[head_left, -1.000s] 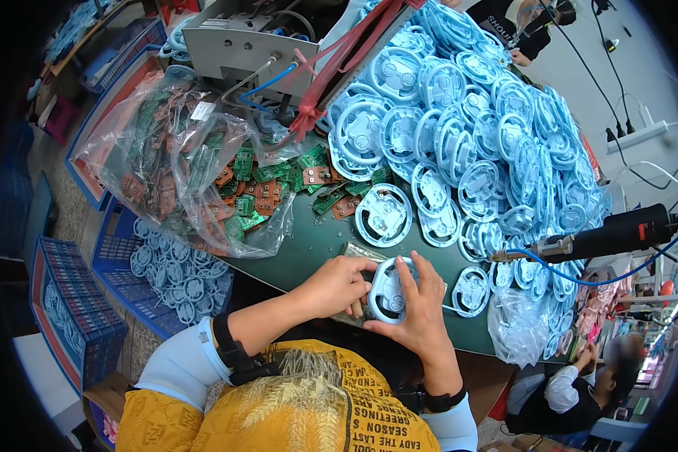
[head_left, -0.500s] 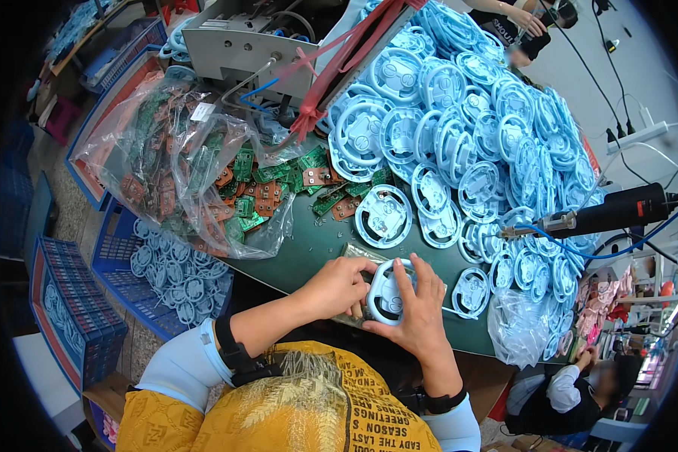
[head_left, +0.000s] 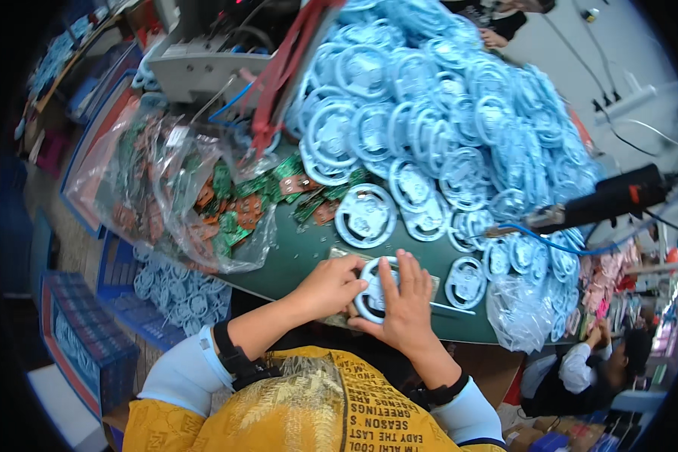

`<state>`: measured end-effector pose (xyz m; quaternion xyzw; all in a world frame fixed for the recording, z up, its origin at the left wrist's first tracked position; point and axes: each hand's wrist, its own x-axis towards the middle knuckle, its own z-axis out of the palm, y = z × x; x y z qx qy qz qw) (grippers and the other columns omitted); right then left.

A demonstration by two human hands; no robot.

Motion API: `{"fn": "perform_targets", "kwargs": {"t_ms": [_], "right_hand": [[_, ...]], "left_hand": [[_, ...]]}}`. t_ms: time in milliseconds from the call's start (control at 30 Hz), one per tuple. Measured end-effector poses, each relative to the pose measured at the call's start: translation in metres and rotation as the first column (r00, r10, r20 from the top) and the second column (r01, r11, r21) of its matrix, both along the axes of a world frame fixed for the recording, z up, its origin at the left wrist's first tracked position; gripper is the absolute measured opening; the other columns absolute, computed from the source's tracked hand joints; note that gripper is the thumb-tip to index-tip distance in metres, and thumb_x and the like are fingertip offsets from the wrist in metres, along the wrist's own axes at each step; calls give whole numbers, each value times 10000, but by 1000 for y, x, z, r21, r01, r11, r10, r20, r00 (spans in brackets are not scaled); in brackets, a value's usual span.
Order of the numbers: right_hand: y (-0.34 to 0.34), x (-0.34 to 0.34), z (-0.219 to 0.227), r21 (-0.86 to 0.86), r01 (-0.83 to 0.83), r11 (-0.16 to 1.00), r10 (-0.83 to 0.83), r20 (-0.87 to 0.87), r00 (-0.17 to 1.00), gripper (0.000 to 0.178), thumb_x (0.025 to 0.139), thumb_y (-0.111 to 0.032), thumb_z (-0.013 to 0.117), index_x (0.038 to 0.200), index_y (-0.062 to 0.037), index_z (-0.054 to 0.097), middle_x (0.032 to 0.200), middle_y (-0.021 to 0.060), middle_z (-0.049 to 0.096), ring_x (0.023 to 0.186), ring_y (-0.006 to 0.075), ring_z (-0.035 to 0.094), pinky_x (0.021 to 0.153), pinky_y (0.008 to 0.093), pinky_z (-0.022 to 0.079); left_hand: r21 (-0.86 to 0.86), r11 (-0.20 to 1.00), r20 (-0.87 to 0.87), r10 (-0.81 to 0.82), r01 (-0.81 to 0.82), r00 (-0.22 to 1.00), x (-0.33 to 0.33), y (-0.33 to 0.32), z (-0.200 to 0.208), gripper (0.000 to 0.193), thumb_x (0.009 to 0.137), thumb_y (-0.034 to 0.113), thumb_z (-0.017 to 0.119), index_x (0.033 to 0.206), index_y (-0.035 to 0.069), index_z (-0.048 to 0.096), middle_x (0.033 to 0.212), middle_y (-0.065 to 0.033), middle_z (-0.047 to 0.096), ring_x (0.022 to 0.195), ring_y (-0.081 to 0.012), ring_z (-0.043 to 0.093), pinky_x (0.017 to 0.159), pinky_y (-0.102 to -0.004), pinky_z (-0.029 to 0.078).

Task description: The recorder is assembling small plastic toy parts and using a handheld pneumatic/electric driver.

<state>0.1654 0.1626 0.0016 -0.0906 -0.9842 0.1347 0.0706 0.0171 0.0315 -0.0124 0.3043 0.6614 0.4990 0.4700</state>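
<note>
At the near edge of the green table, both hands are on a light blue toy steering wheel part (head_left: 373, 292). My left hand (head_left: 325, 288) pinches its left rim between thumb and bent fingers. On the right side, my right hand (head_left: 405, 307) curves around the rim, its fingers lying over the top and partly covering the part. Under the hands is a flat pale piece (head_left: 341, 319), mostly hidden. A thin white stick (head_left: 452, 309) lies just right of my right hand. Beyond the hands rests another blue wheel part (head_left: 365, 216) with its inner side showing.
A large heap of blue wheel parts (head_left: 437, 98) covers the table's far side. Green and brown circuit boards (head_left: 237, 215) spill from a clear bag at left. A black-handled tool (head_left: 580, 211) juts in from the right. A blue crate (head_left: 132, 301) stands lower left; co-workers sit nearby.
The whole view has shifted slightly. My right hand's fingers have come closer together over the wheel part, which appears turned more on edge. Both hands keep hold of it.
</note>
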Motion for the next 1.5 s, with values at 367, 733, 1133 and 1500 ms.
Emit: {"fn": "perform_targets", "kwargs": {"t_ms": [367,733,1133,1500], "right_hand": [[131,-6,126,-750,-308,585,-494,-631,598,614,809,-88,629,1362,62,408,1196,188,583,1146,280,584,1037,440,438],[62,-56,170,-665,-560,494,-364,-744,561,461,849,0,651,1265,63,464,889,112,572,688,232,653,658,359,554],[37,-62,143,-725,-470,504,-435,-683,587,441,816,92,605,1226,20,457,825,89,549,650,197,628,639,323,536],[26,-68,141,-752,-431,500,-453,-650,610,534,816,41,665,1294,60,429,807,77,607,658,141,626,617,290,522]], "left_hand": [[426,900,-699,263,92,665,2,-19,1,292,855,42,650,1130,43,550,977,-163,695,833,-355,700,691,-395,571],[311,915,-887,182,258,424,3,-50,2,353,790,147,727,1096,28,599,1323,-208,561,1256,-378,536,1028,-543,432],[117,919,-863,-94,378,496,5,-48,-4,855,656,335,860,1389,88,497,1448,-127,479,1376,-308,418,1109,-550,313],[125,930,-884,-54,346,464,12,-49,-6,823,707,437,834,1381,87,517,1442,-129,494,1344,-328,442,1088,-589,289]]}}
